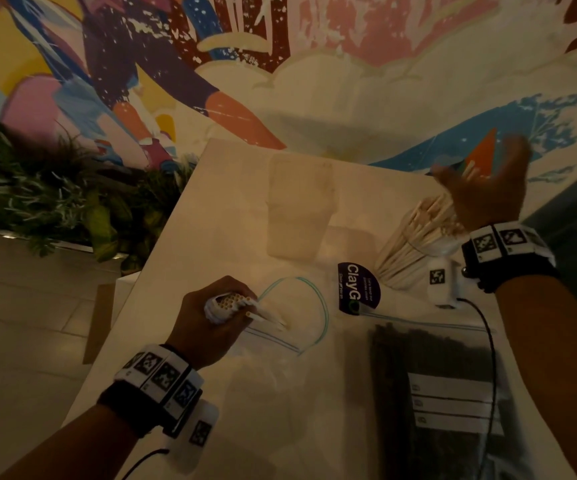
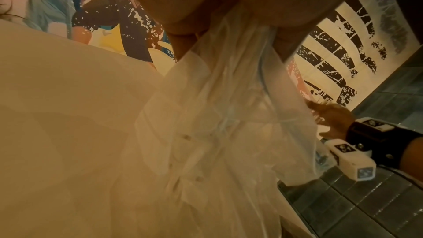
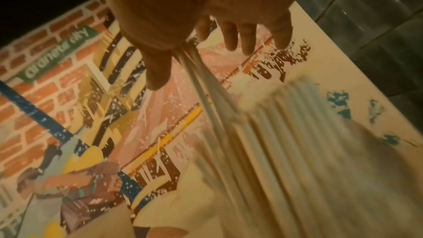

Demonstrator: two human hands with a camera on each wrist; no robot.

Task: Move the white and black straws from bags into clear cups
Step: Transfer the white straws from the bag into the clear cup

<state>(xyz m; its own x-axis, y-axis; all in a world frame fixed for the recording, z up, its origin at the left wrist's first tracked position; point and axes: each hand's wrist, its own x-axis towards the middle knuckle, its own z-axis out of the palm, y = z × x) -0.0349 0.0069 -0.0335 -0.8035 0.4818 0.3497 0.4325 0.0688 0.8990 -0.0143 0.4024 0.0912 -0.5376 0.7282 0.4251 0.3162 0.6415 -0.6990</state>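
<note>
- The zip bag of black straws [image 1: 432,386] lies nearest on the white table [image 1: 231,209], dim and cut off below.
- The left hand [image 1: 210,320] grips a bundle of white straws [image 1: 231,304] in the clear zip bag [image 1: 294,317].
- The clear plastic cup [image 1: 415,247] holds white straws.
- The blurred right hand [image 1: 484,188] is above them, fingers spread; any grip is unclear.
- An empty cup [image 1: 299,209] is faint beyond.

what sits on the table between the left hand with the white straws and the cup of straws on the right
In the head view, the open mouth of the clear zip bag and a dark ClayGo sticker lie between the left hand and that cup.
</note>
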